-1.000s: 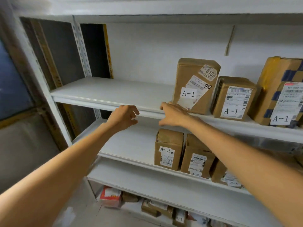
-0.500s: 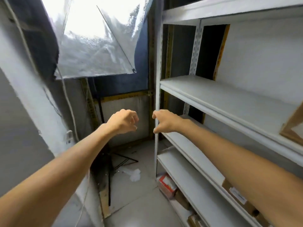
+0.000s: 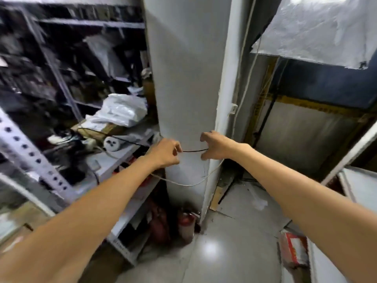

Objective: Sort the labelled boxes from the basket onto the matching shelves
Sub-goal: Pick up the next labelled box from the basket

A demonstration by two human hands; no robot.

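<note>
- Forearms, both bare, reach forward from the lower corners of the frame.
- Glossy floor [image 3: 224, 252] lies below them. A red and white carton [image 3: 293, 250] sits at the lower right, at the foot of the white shelf unit [image 3: 359, 180]. Only the edge of that unit shows, and any label on the carton is too blurred to read.
- Red fire extinguisher [image 3: 186, 223] stands at the pillar base.
- Left hand [image 3: 166, 153]: fingers loosely curled toward the thumb, nothing gripped.
- Right hand [image 3: 216, 147]: fingers half bent in a claw shape, spread, nothing gripped.
- Black cable [image 3: 194, 150] runs across the gap between the hands. Contact with either hand cannot be determined.
- White cord [image 3: 183, 183] sags around the white pillar [image 3: 183, 78] below the hands.
- Cluttered rack [image 3: 114, 158] stands left of the pillar and carries white plastic bags [image 3: 120, 109].
- Silver sheet [image 3: 316, 27] hangs at the upper right.
</note>
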